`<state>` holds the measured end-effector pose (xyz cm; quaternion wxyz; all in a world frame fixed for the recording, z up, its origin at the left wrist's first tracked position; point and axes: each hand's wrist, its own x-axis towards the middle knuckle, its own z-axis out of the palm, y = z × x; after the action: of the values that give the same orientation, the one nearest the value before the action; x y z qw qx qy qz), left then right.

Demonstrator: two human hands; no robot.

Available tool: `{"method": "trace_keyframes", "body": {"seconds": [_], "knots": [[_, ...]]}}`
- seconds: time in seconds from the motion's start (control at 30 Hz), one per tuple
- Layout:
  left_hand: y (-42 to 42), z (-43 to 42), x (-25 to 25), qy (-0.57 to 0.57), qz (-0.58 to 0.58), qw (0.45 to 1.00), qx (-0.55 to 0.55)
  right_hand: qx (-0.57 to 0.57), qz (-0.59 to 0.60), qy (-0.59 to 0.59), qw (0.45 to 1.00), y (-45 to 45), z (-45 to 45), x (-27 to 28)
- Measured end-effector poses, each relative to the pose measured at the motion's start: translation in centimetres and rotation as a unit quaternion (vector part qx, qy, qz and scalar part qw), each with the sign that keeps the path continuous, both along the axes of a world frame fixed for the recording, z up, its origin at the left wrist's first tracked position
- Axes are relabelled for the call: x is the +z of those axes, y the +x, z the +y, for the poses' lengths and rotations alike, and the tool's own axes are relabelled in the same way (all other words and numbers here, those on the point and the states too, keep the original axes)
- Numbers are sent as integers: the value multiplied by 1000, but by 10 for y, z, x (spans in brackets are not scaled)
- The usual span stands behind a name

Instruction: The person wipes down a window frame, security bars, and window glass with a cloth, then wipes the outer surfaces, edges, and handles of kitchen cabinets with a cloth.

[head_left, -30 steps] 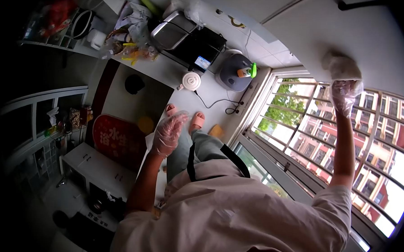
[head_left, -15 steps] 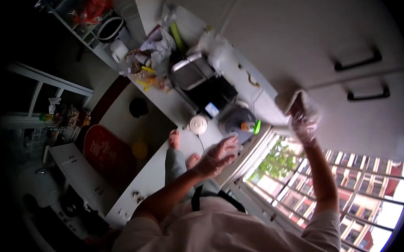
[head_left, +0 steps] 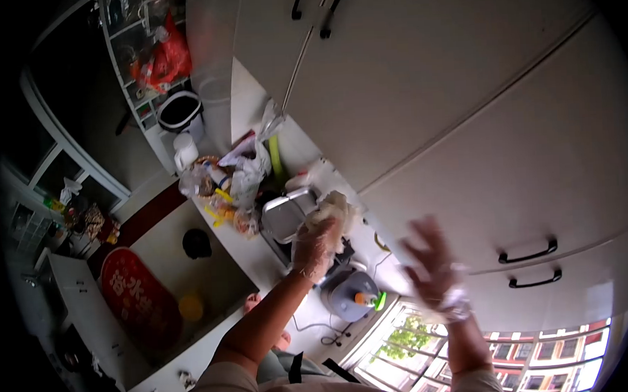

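Observation:
My left hand, in a clear plastic glove, is closed around a crumpled off-white cloth, held over the counter. Part of a metal tray shows just beyond it. My right hand, also gloved and smeared a little by motion, has its fingers spread with nothing in them. It is in front of the pale cabinet doors, left of two black handles; whether it touches the surface I cannot tell.
My bare feet are on the counter. A grey-blue appliance stands near the window, by a bottle with a green top. Plastic bags crowd the far counter. A red mat lies on the floor below.
The cloth has passed from my right hand to my left. My right hand has opened, and my left has moved out over the counter. The view has turned towards the cabinets.

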<state>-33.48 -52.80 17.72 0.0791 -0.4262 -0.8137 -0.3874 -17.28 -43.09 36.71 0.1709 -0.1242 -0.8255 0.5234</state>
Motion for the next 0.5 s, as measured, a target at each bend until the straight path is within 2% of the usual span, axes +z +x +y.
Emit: {"method": "trace_keyframes", "body": {"seconds": [0.03,0.07,0.1,0.13,0.17,0.2,0.23,0.27,0.37,0.4,0.43,0.47,0.5], "knots": [[-16,11,5,98,-175,979,-17,-51,-53,165,984,7,13,38],[-33,22,10,257,-359,897,-32,-122,-38,297,946,13,25,66],[-50,33,15,398,-476,784,-17,-208,-35,415,885,18,38,94],[-64,47,22,479,-485,729,-68,-214,-40,583,783,23,47,119],[-79,61,24,552,-490,664,-120,-243,-30,728,641,28,56,144],[-94,79,21,570,-489,638,-168,-271,-31,740,616,29,56,154],[-103,96,22,545,-439,699,-149,-299,-32,751,588,29,56,163],[-112,111,26,535,-404,723,-168,-312,-56,763,563,30,56,169],[-107,149,68,558,-412,703,-155,-354,-108,784,499,33,60,179],[-118,159,70,496,-282,809,-143,-363,-104,784,492,35,62,180],[-126,163,86,461,-162,862,-134,-372,-101,784,486,38,66,179],[-133,167,102,432,-37,894,-112,-371,-77,795,474,45,76,179],[-140,150,153,441,65,890,-96,-374,-72,795,472,46,78,179]]}}
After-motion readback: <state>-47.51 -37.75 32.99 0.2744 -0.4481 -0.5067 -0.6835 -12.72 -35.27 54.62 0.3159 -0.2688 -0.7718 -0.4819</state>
